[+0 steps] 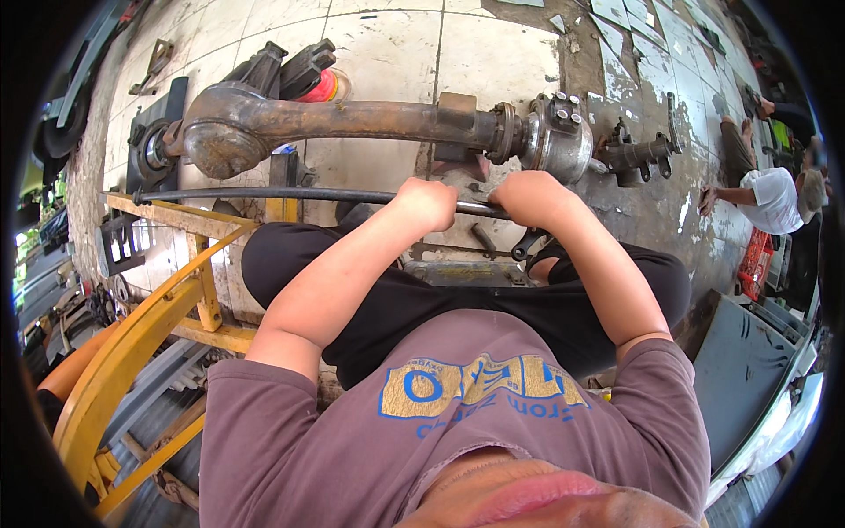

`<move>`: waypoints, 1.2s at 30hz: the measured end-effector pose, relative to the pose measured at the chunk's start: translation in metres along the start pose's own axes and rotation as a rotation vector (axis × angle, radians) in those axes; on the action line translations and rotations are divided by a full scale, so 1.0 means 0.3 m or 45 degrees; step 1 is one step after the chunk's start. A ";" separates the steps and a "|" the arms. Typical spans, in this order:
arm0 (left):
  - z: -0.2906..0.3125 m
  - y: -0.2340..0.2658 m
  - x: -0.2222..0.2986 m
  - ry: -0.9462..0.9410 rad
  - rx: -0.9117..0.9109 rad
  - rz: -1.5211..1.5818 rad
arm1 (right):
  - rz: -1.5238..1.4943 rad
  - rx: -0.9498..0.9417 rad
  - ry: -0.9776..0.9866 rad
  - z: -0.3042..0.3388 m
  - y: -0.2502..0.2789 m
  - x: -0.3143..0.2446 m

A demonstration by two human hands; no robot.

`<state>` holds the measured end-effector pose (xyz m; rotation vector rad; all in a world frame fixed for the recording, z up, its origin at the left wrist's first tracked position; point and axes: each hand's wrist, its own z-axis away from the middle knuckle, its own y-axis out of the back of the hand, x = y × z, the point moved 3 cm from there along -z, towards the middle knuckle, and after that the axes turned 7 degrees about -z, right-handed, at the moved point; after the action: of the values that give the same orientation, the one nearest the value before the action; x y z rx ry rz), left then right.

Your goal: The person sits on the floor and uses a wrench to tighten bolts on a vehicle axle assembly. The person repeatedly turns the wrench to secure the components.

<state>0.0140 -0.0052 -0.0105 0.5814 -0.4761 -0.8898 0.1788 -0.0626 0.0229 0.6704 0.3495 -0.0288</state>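
I sit in front of an axle housing (352, 121), a heavy, rusty brown tube lying across the floor with a rounded bulge at its left and a greyer metal hub (556, 141) at its right. Between it and my legs, a long dark metal rod (290, 194) runs almost level. My left hand (429, 204) is wrapped round this rod near its right part. Close by, my right hand (531, 198) also grips it. A dark ring-shaped end (526, 244) shows just below my right hand; whether it belongs to the rod, I cannot tell.
A yellow metal frame (176, 304) stands at my left, the rod's left end close above it. A bracketed metal part (638, 157) lies right of the hub. Another person (775, 198) crouches at the far right. A grey metal cabinet (748, 370) stands at the right.
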 end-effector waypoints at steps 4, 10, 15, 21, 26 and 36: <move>0.002 0.002 0.001 0.012 -0.006 0.012 | -0.079 0.189 0.055 0.025 0.030 0.017; -0.008 0.003 0.007 -0.028 -0.026 -0.006 | -0.228 0.619 0.000 0.064 0.084 0.077; -0.015 -0.006 -0.003 -0.014 -0.055 0.015 | -0.276 0.381 -0.093 0.064 0.026 0.084; -0.001 0.019 0.005 -0.011 -0.109 0.001 | 0.014 0.117 -0.034 0.067 -0.032 0.029; -0.007 0.003 0.003 0.013 -0.113 0.001 | 0.018 0.130 0.007 0.067 -0.024 0.008; -0.002 0.013 0.003 -0.006 -0.058 0.017 | -0.104 0.193 -0.056 0.003 -0.079 0.015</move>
<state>0.0171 -0.0038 -0.0085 0.5342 -0.4626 -0.8873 0.1799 -0.0814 0.0077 0.8038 0.3346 -0.1489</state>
